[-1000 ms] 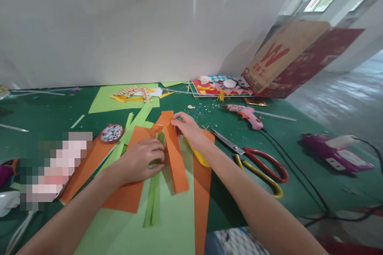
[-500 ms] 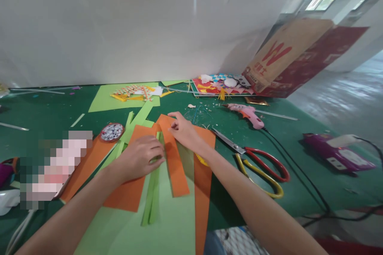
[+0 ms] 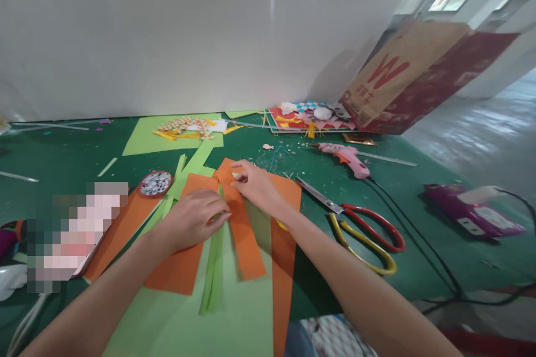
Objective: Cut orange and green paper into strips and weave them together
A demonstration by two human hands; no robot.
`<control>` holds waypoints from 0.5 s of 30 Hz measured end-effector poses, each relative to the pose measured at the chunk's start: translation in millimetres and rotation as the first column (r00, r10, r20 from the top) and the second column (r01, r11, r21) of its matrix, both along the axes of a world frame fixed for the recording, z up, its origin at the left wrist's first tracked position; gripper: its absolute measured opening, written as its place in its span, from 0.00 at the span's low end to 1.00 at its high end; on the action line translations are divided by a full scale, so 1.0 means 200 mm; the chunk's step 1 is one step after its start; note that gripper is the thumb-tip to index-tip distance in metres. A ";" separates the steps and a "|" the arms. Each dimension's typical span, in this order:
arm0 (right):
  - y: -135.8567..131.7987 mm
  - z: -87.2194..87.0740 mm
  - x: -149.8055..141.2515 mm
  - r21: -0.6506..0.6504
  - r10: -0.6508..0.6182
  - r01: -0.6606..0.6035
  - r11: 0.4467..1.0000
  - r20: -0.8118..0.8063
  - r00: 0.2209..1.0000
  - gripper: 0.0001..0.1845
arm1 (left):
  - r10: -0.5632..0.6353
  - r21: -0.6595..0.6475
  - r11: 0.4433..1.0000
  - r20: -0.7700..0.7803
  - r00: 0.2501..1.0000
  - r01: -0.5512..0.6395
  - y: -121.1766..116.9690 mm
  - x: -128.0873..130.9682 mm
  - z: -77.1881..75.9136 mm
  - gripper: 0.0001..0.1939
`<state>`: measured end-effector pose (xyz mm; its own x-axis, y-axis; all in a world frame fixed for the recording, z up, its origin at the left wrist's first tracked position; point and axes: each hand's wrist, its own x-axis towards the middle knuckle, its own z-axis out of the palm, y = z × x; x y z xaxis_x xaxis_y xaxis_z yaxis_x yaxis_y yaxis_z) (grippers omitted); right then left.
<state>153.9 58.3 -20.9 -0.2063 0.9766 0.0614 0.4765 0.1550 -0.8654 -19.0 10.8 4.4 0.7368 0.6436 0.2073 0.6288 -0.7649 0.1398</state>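
Note:
My left hand is curled over a pair of narrow green paper strips, its thumb and fingertips closed near the orange strip's left edge. Parts of the green strips are hidden under the fingers. My right hand has thumb and forefinger bent at the upper end of an orange paper strip, which slants toward me. Beneath both lies a light green sheet, with an orange sheet partly under my left hand and another orange piece on the right. Something yellow peeks out below my right wrist.
Red-and-yellow-handled scissors lie right of my right forearm. Behind them rest a pink glue gun with its cable and a purple power strip. A round dish of small beads or eyes is at left. A paper bag leans behind.
The orange strip has come down flatter on the green sheet, its upper end lower and shifted left. My right hand moved slightly left with it. The left hand has barely shifted.

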 end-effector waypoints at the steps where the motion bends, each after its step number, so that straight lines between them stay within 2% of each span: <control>1: 0.00 0.00 0.00 0.000 -0.003 0.003 1.000 0.014 1.000 0.20 | 0.004 0.003 1.000 0.002 1.000 -0.004 0.00 0.00 0.00 0.12; 6: -0.01 0.01 0.00 0.031 -0.004 0.001 1.000 0.100 0.995 0.19 | 0.024 0.018 1.000 -0.011 1.000 -0.024 0.00 0.00 0.00 0.13; 12: -0.03 0.00 -0.01 0.093 -0.013 -0.016 0.996 0.305 0.952 0.20 | -0.007 0.065 0.998 0.037 0.999 0.004 0.00 0.01 -0.03 0.13; 15: -0.04 0.01 -0.02 0.098 0.005 -0.037 0.995 0.309 0.951 0.23 | -0.034 0.113 0.993 0.065 0.997 0.027 -0.01 0.03 -0.06 0.12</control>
<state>150.7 51.3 -19.9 -0.2515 0.9637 0.0898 0.7127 0.2472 -0.6565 -13.4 9.7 -7.5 0.7378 0.5909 0.3263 0.5971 -0.7968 0.0927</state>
